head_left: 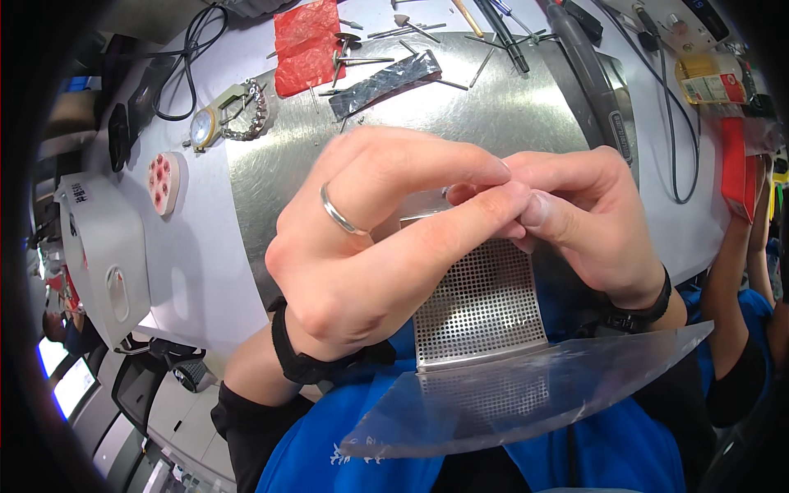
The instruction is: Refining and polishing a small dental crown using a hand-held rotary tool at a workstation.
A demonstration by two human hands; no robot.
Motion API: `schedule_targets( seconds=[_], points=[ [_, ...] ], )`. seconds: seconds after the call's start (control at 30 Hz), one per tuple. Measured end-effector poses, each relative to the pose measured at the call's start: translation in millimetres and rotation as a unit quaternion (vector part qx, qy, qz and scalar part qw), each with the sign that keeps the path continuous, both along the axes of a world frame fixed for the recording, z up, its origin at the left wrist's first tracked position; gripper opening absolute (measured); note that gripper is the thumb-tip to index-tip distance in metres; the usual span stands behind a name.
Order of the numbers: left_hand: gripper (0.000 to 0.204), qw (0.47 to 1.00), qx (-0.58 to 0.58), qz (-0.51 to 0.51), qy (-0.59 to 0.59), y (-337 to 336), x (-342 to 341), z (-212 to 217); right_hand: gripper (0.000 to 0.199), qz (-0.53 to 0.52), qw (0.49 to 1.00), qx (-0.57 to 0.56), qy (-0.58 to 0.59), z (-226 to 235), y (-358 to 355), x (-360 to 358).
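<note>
Fingertips (503, 205) of your left hand (341, 263) and right hand (604, 214) meet in a narrow pinch; what, if anything, they hold cannot be told. Just below that pinch lies the holed metal plate (477, 308), its long axis seeming to run toward your body; your left hand overlaps its upper left side and looks nearer. A clear plastic sheet (592, 374) crosses its lower end. On the counter (197, 255), a bottle (711, 82) to your far right holds yellow liquid, while the white box (123, 246) at far left hides its contents.
</note>
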State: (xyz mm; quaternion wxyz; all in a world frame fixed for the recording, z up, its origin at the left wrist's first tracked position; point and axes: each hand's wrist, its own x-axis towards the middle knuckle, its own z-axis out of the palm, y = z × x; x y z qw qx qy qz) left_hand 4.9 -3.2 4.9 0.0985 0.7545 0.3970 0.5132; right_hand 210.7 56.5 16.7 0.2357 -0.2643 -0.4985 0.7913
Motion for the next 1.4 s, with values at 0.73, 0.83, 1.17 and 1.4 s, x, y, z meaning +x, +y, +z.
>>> schedule_targets(
  seconds=[0.73, 0.83, 1.17, 1.4],
  points=[
    [0.030, 0.865, -0.331, 0.076, -0.368, -63.4, 33.1, -14.2, 0.067, -0.154, 0.985, -0.006, -0.078, 7.1, 39.4, 14.7],
    [0.028, 0.880, -0.316, 0.066, -0.348, -62.0, 33.5, -13.1, 0.088, -0.084, 0.986, -0.013, 0.140, -3.3, 30.7, 6.8],
    [0.073, 0.770, -0.353, 0.139, -0.512, -65.5, 47.9, -4.5, 0.015, 0.058, 0.957, 0.284, 0.016, -1.7, 15.4, -3.0],
    [0.078, 0.768, -0.321, 0.116, -0.542, -67.9, 49.4, -4.1, 0.011, 0.133, 0.941, 0.307, -0.057, 14.2, 12.0, -4.0]
  ],
)
